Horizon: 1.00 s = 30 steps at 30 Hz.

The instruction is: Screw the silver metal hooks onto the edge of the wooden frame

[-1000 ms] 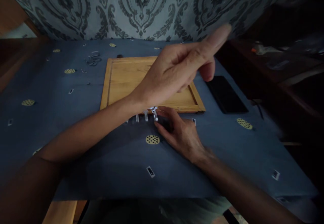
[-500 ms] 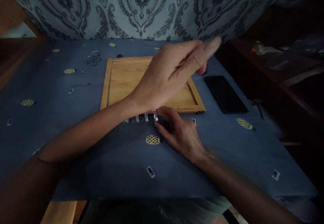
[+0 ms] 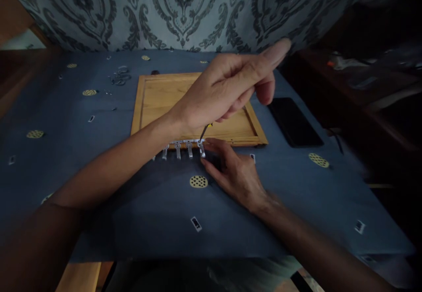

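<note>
My left hand (image 3: 227, 85) is closed around a screwdriver (image 3: 204, 133), whose handle is mostly hidden behind the palm and fingers. A bit of yellow and the thin dark shaft show below the hand. The shaft's tip meets the right end of a row of silver metal hooks (image 3: 190, 149), set along the near edge of a framed wooden board (image 3: 160, 105). At that same end, my right hand (image 3: 239, 173) pinches the last hook between thumb and forefinger. My left forearm passes over the board's left part and covers some of it.
Right of the board lies a black phone (image 3: 295, 122). Small dark tangled items (image 3: 120, 76) rest at the back left of the blue patterned tablecloth (image 3: 138, 221). A patterned curtain (image 3: 184, 15) hangs behind, and dark cluttered furniture (image 3: 356, 89) stands at right.
My left hand has turned and shifted slightly, so the screwdriver's shaft and more hooks now show beneath it. The right hand stays almost still at the end hook.
</note>
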Each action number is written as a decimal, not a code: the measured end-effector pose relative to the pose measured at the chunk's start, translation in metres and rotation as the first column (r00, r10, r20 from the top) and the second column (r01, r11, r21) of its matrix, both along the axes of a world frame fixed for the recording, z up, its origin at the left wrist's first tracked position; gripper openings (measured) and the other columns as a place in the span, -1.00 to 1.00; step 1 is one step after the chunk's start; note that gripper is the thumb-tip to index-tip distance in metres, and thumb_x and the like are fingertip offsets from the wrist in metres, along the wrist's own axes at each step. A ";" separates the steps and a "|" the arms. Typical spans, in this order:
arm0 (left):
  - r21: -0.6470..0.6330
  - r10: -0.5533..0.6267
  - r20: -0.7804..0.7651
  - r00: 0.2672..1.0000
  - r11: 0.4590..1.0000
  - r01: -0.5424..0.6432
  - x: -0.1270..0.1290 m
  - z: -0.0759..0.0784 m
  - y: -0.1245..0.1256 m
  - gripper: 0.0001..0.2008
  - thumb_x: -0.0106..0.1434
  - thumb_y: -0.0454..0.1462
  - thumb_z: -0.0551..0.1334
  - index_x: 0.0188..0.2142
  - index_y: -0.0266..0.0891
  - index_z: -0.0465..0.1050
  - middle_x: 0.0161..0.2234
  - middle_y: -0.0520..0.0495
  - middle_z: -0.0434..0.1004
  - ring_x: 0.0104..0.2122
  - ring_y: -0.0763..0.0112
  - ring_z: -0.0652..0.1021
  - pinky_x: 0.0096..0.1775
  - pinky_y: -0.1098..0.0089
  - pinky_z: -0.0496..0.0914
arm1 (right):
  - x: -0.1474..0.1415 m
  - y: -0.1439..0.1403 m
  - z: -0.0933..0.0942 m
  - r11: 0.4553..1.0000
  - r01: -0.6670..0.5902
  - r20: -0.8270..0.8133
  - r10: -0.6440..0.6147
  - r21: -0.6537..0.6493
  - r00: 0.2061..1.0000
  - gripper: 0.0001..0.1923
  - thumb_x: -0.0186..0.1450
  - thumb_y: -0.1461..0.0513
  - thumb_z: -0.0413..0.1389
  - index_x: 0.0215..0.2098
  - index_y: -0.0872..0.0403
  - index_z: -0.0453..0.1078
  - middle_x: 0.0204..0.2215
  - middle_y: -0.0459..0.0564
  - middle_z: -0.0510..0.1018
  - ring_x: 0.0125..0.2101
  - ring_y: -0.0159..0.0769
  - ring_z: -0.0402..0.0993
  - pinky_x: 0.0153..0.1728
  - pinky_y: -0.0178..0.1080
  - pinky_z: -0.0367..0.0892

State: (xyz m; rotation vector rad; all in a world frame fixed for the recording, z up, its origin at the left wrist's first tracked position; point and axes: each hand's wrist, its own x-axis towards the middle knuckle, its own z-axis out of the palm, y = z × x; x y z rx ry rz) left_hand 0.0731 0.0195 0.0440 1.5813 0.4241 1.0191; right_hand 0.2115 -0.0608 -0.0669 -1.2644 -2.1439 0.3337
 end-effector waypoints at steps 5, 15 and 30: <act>0.035 -0.072 -0.078 0.994 0.997 0.075 0.001 0.004 -0.004 -0.51 0.45 -0.23 -0.01 -0.61 -0.32 0.34 -0.78 0.22 0.05 -0.79 0.75 0.12 -0.64 0.58 0.06 | 0.000 0.000 0.000 1.000 0.011 0.015 -0.011 -0.009 1.000 -0.65 0.35 0.21 0.14 0.10 0.03 0.29 -0.12 -0.03 0.71 -0.53 -0.29 0.63 -0.42 -0.24 0.52; 0.262 0.200 -0.132 0.971 0.952 -0.160 0.003 0.000 -0.029 -0.58 0.45 -0.21 0.00 -0.46 -0.43 0.36 -0.57 0.19 0.04 -0.57 0.86 0.17 -0.42 0.69 0.12 | -0.001 0.000 0.004 0.999 0.011 0.058 -0.013 0.035 0.998 -0.74 0.37 0.19 0.12 0.02 0.03 0.38 -0.40 -0.07 0.69 -0.56 -0.24 0.60 -0.54 -0.27 0.44; -0.024 -0.096 -0.064 0.993 0.995 0.095 0.001 0.003 -0.002 -0.52 0.46 -0.20 0.03 -0.58 -0.32 0.36 -0.78 0.22 0.05 -0.79 0.73 0.11 -0.66 0.56 0.04 | 0.000 -0.001 0.001 0.999 0.014 0.004 -0.014 -0.051 1.000 -0.64 0.36 0.18 0.14 0.11 0.01 0.33 -0.15 -0.03 0.71 -0.42 -0.23 0.66 -0.35 -0.23 0.54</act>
